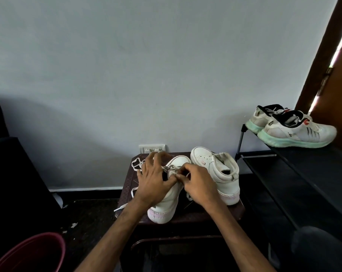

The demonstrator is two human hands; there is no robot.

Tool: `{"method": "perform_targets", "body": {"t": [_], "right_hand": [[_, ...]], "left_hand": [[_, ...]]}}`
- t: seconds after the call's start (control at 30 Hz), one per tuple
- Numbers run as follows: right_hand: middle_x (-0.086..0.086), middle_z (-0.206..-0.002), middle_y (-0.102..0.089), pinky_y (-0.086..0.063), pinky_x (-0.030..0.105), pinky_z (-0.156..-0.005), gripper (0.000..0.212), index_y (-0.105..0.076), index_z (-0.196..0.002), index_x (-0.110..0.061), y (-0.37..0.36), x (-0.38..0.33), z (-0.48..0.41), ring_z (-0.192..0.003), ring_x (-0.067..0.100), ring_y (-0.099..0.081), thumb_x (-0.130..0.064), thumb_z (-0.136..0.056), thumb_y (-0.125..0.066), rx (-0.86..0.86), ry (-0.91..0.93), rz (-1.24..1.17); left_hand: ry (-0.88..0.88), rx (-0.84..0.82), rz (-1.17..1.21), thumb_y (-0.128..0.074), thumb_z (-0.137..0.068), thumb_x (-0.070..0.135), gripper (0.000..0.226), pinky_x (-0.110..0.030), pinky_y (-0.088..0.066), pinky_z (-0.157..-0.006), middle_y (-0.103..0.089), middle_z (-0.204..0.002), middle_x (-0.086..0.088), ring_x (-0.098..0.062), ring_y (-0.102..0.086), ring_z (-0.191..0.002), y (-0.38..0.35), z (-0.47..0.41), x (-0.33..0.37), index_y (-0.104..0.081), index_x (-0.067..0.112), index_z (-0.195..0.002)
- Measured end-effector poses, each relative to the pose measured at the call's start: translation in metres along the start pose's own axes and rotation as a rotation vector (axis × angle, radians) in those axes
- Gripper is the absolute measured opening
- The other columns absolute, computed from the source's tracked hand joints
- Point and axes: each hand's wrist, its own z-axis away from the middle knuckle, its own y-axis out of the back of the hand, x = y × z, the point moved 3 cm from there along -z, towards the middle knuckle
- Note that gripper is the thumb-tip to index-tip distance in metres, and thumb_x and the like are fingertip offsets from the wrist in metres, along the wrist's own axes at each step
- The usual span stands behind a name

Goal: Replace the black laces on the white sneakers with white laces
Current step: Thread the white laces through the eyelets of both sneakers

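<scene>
From the head view, two white sneakers stand on the dark tabletop. The near sneaker lies under both hands, and the second sneaker is just beside it on the right. The right hand pinches the white lace at the eyelets. The left hand spreads bent fingers over the tongue. Whether it grips anything is unclear. The lace's loose end trails off the tabletop's left edge.

Ahead of you a grey wall, white socket low on it, dark floor, black rack at your right
</scene>
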Motion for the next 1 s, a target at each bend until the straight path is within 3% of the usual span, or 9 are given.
{"method": "perform_targets", "body": {"t": [0.1, 0.27, 0.4, 0.53, 0.67, 0.73, 0.83, 0.9, 1.0], "right_hand": [[-0.002, -0.098, -0.070, -0.037, 0.027, -0.065, 0.015, -0.064, -0.096, -0.023, 0.003, 0.004, 0.006, -0.093, 0.020, -0.065, -0.036, -0.089, -0.061, 0.010, -0.025, 0.210], [0.005, -0.126, -0.062, -0.049, 0.033, -0.086, 0.032, -0.060, -0.123, -0.015, -0.001, 0.013, 0.010, -0.118, 0.024, -0.059, -0.021, -0.092, -0.059, -0.263, -0.120, 0.689], [0.004, -0.117, -0.065, -0.049, 0.034, -0.081, 0.022, -0.063, -0.114, -0.016, 0.001, 0.004, 0.003, -0.111, 0.025, -0.061, -0.021, -0.093, -0.059, -0.154, -0.026, 0.588], [0.001, -0.103, -0.068, -0.046, 0.034, -0.072, 0.020, -0.064, -0.101, -0.018, 0.002, -0.009, -0.003, -0.100, 0.025, -0.063, -0.036, -0.094, -0.059, -0.002, 0.087, 0.302], [0.000, -0.094, -0.070, -0.045, 0.031, -0.068, 0.017, -0.065, -0.095, -0.022, 0.005, -0.007, 0.000, -0.093, 0.025, -0.064, -0.038, -0.090, -0.063, 0.040, 0.045, 0.224], [0.000, -0.096, -0.070, -0.043, 0.031, -0.069, 0.015, -0.064, -0.095, -0.024, 0.005, 0.001, 0.002, -0.095, 0.026, -0.065, -0.037, -0.088, -0.064, 0.001, -0.001, 0.247], [0.001, -0.101, -0.069, -0.042, 0.031, -0.071, 0.014, -0.064, -0.098, -0.024, 0.001, 0.008, 0.005, -0.100, 0.025, -0.065, -0.033, -0.087, -0.063, -0.045, -0.051, 0.317], [0.002, -0.106, -0.067, -0.042, 0.030, -0.071, 0.017, -0.063, -0.102, -0.023, 0.000, 0.008, 0.005, -0.102, 0.025, -0.064, -0.029, -0.086, -0.062, -0.051, -0.076, 0.372], [0.005, -0.110, -0.067, -0.040, 0.030, -0.070, 0.022, -0.062, -0.108, -0.018, -0.005, 0.003, 0.002, -0.103, 0.026, -0.064, -0.026, -0.087, -0.059, -0.074, -0.087, 0.423]], "left_hand": [[0.015, 0.016, -0.004, -0.046, -0.061, 0.061, 0.084, -0.056, -0.028, -0.110, -0.035, -0.135, 0.006, -0.017, -0.031, -0.131, -0.002, 0.000, -0.002, -0.031, 0.029, -0.137], [0.074, 0.030, 0.040, -0.046, -0.060, 0.062, 0.089, -0.045, -0.030, -0.111, -0.036, -0.132, 0.007, -0.015, -0.033, -0.130, -0.002, 0.003, -0.003, -0.029, 0.021, -0.138], [0.138, 0.051, 0.019, -0.055, -0.087, 0.056, 0.056, -0.039, -0.035, -0.100, -0.041, -0.119, 0.004, -0.014, -0.037, -0.117, -0.001, 0.004, -0.005, -0.041, 0.017, -0.124], [0.060, 0.112, 0.027, -0.055, -0.095, 0.024, 0.011, -0.028, -0.037, -0.085, -0.056, -0.103, 0.002, -0.019, -0.051, -0.104, 0.002, 0.000, -0.006, -0.057, 0.015, -0.101], [-0.108, 0.089, -0.013, -0.056, -0.089, 0.005, 0.022, -0.034, -0.048, -0.081, -0.066, -0.097, 0.009, -0.011, -0.059, -0.094, 0.007, -0.011, 0.001, -0.065, 0.021, -0.101], [-0.153, 0.057, 0.046, -0.057, -0.085, -0.002, 0.030, -0.025, -0.049, -0.080, -0.070, -0.091, 0.013, -0.001, -0.062, -0.087, 0.014, -0.018, 0.009, -0.065, 0.021, -0.103], [-0.143, 0.005, 0.065, -0.062, -0.088, 0.007, 0.023, -0.013, -0.042, -0.072, -0.069, -0.094, 0.013, 0.001, -0.059, -0.082, 0.018, -0.022, 0.007, -0.062, 0.018, -0.107], [-0.077, 0.013, -0.024, -0.058, -0.095, 0.025, 0.009, -0.021, -0.038, -0.071, -0.064, -0.093, 0.009, -0.007, -0.055, -0.082, 0.014, -0.016, -0.001, -0.062, 0.019, -0.101], [0.095, 0.036, -0.105, -0.047, -0.097, 0.046, 0.033, -0.030, -0.034, -0.065, -0.057, -0.072, 0.007, -0.015, -0.051, -0.069, 0.012, -0.008, -0.016, -0.052, 0.021, -0.075]]}}
